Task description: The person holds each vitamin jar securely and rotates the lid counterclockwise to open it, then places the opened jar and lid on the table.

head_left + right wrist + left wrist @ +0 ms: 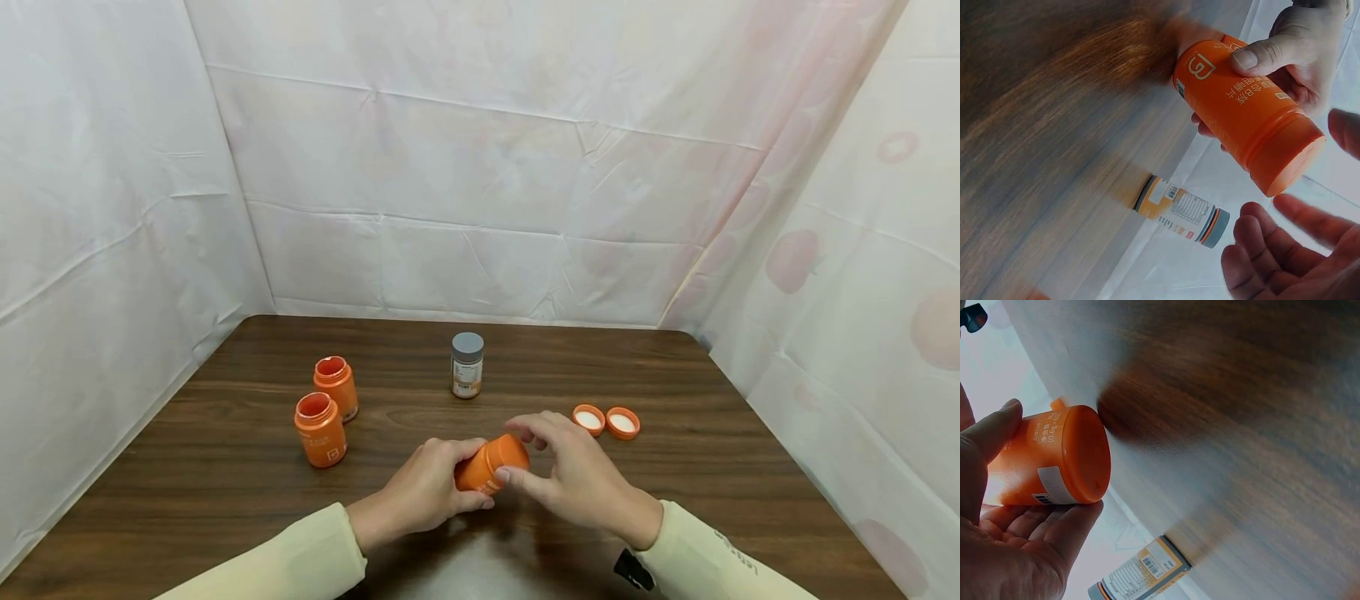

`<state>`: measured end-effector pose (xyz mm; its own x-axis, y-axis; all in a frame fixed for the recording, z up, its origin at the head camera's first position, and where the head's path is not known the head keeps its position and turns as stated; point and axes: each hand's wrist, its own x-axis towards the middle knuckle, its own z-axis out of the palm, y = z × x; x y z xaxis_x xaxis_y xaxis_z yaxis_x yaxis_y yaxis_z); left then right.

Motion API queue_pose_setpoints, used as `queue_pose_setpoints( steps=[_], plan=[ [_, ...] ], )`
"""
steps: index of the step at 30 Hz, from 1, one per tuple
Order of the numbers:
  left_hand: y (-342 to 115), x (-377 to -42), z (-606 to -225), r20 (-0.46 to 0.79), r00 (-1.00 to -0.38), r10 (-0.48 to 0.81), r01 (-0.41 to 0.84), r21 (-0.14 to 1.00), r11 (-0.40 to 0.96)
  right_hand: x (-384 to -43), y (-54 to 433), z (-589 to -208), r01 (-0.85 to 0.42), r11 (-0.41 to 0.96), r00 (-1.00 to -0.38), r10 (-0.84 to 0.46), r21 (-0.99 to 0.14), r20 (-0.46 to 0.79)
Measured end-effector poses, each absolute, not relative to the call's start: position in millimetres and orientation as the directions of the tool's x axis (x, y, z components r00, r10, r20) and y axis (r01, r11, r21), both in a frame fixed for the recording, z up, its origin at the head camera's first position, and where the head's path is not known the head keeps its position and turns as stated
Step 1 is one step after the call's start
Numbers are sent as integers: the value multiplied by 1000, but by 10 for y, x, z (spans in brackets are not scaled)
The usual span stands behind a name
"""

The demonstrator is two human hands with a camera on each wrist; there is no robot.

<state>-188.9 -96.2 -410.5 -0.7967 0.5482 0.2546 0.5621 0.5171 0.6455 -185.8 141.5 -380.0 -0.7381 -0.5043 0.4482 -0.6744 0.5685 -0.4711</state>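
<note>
My left hand (422, 492) grips an orange pill bottle (474, 473) by its body, thumb on one side and fingers on the other. The bottle is tilted, its orange cap (1288, 153) on and pointing toward my right hand (581, 471). In the right wrist view, the right hand's fingers are loosely bent around the cap end, with one fingertip right at the cap's edge and the thumb apart from it. The left wrist view shows the bottle's base (1088, 453) and a white label strip with a barcode on its side.
Two uncapped orange bottles (322, 433) stand on the left of the dark wooden table (225, 483). A white bottle with a grey lid (467, 367) stands farther back. Right of centre, two orange caps (622, 423) lie with white insides up. Pale patterned sheets (465, 167) enclose the table.
</note>
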Motion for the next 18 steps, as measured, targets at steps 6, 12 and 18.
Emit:
queue_pose_setpoints(
  steps=[6,12,18],
  plan=[
    [-965,-1875,-4110,258,-796,547,562,650,511,-1856,1390,-3806,-615,625,-788,-461,-481,408],
    [-968,-1872,-4108,283,-786,549,580,644,499,-1865,1378,-3795,-587,635,-810,-459,-503,366],
    [-961,-1883,-4094,288,-782,553,586,641,495,-1876,1374,-3783,-582,615,-812,-473,-532,342]
  ],
)
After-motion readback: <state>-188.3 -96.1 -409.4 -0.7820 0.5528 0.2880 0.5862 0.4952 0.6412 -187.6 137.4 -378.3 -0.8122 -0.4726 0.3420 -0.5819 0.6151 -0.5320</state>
